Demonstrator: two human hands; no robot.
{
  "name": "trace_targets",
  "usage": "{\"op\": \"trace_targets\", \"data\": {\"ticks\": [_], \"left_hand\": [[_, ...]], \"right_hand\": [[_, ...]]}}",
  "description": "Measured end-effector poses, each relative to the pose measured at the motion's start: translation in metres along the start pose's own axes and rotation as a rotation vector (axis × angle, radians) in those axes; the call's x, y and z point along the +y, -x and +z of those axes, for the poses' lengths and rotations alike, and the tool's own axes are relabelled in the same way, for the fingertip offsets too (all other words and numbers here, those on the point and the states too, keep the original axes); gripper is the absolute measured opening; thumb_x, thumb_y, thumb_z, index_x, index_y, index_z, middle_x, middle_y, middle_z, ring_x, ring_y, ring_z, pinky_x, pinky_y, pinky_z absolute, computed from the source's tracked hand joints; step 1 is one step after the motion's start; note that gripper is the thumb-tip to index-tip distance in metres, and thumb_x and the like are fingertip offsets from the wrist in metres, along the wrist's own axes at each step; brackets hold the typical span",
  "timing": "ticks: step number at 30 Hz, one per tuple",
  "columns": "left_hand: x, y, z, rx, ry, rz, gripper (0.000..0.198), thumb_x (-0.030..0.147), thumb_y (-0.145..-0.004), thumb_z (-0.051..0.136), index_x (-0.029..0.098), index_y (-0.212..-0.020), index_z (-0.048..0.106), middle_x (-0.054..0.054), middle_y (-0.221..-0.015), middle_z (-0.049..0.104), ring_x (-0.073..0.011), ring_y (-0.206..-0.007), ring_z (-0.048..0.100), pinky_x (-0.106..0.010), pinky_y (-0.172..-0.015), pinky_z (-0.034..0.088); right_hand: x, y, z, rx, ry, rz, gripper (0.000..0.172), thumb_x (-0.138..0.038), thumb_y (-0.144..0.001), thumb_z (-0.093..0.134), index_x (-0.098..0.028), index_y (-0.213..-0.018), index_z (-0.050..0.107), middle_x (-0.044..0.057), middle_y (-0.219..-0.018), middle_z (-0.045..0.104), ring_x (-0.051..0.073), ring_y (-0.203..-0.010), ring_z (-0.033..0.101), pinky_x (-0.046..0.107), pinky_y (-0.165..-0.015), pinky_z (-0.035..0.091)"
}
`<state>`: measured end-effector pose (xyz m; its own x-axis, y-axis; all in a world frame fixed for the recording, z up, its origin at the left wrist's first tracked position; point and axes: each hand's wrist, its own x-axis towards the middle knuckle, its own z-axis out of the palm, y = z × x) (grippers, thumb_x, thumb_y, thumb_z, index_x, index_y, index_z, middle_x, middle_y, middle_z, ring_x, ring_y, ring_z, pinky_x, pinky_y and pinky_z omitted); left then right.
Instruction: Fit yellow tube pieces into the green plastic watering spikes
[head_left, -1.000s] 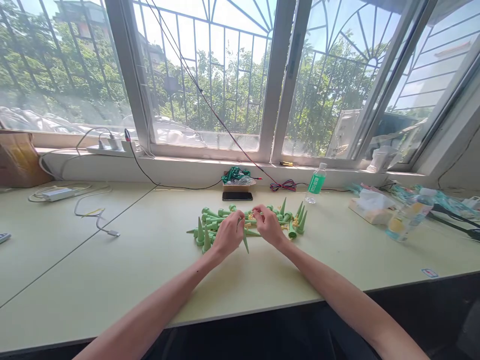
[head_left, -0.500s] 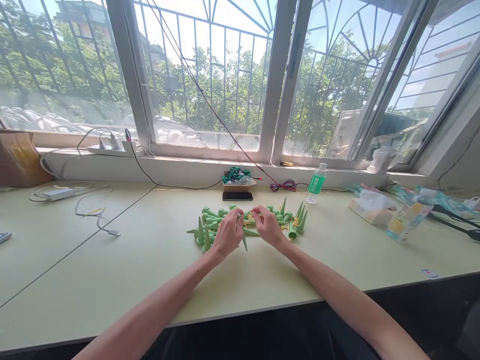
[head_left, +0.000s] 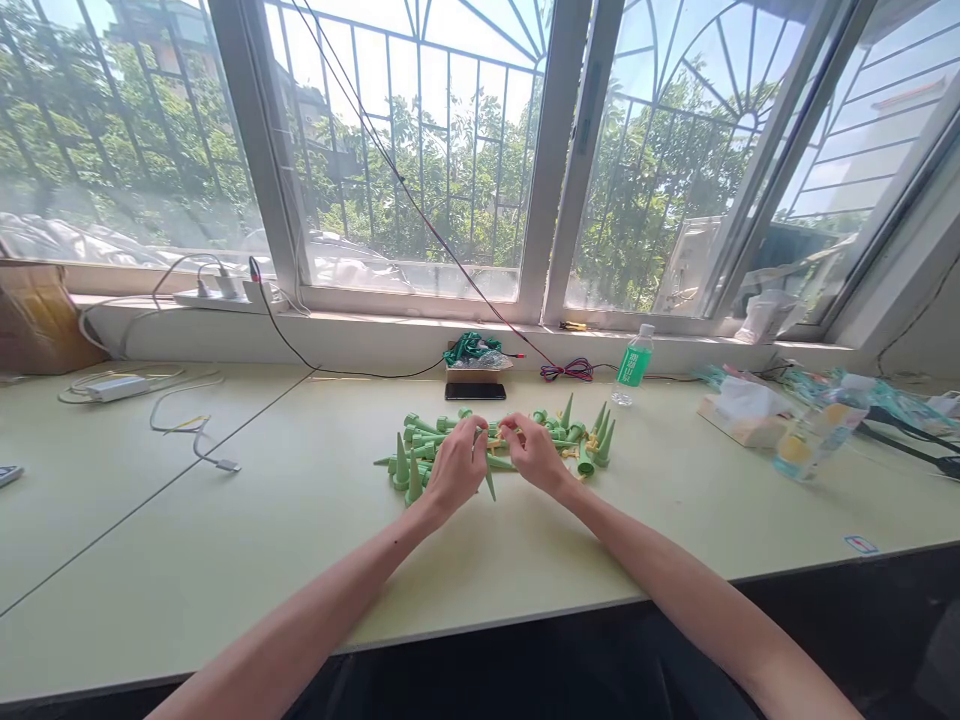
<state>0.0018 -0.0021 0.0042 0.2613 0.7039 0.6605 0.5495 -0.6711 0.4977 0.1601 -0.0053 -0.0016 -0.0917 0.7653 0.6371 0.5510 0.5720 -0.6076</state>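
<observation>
A heap of several green plastic cone spikes [head_left: 420,450] with small yellow parts lies on the pale table [head_left: 262,520] below the window. My left hand [head_left: 457,465] is closed on one green spike [head_left: 489,482], whose tip points down toward me. My right hand [head_left: 534,452] is pinched close beside it, fingertips almost touching the left hand's, apparently on a small yellow piece that I cannot make out well. More upright green spikes [head_left: 600,440] stand just right of my right hand.
A black phone [head_left: 474,391] and a small box with green cord lie behind the heap. A green-labelled bottle [head_left: 632,365] stands at the sill. A tissue box [head_left: 739,415], another bottle [head_left: 814,435] and clutter are at right; cables and a charger [head_left: 116,387] at left.
Both hands have drawn slightly closer together over the heap, and the held spike has tilted a little. Nothing else has moved.
</observation>
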Motion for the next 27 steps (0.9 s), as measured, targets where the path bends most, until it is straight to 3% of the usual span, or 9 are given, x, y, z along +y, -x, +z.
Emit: {"op": "trace_targets", "data": {"ticks": [17,27], "left_hand": [[0.002,-0.0008,-0.0005,0.042,-0.004,0.014,0.01,0.023,-0.092,0.042,0.02,-0.095,0.052,-0.004,-0.089,0.061,-0.0141,-0.064,0.055,-0.028,-0.062,0.042],[0.002,-0.0011,-0.0006,0.069,0.018,0.014,0.011,0.024,-0.093,0.041,0.02,-0.094,0.052,-0.004,-0.09,0.06,-0.014,-0.065,0.053,-0.029,-0.065,0.042]], "right_hand": [[-0.0032,0.0008,0.0,-0.014,-0.042,-0.003,0.02,-0.032,-0.092,0.043,-0.019,-0.087,0.058,0.003,-0.077,0.06,0.013,-0.061,0.052,0.022,-0.055,0.039],[-0.007,0.0009,-0.0033,-0.005,0.003,0.022,0.025,-0.035,-0.093,0.043,-0.018,-0.078,0.054,-0.001,-0.064,0.051,0.01,-0.052,0.042,0.022,-0.051,0.033]]}}
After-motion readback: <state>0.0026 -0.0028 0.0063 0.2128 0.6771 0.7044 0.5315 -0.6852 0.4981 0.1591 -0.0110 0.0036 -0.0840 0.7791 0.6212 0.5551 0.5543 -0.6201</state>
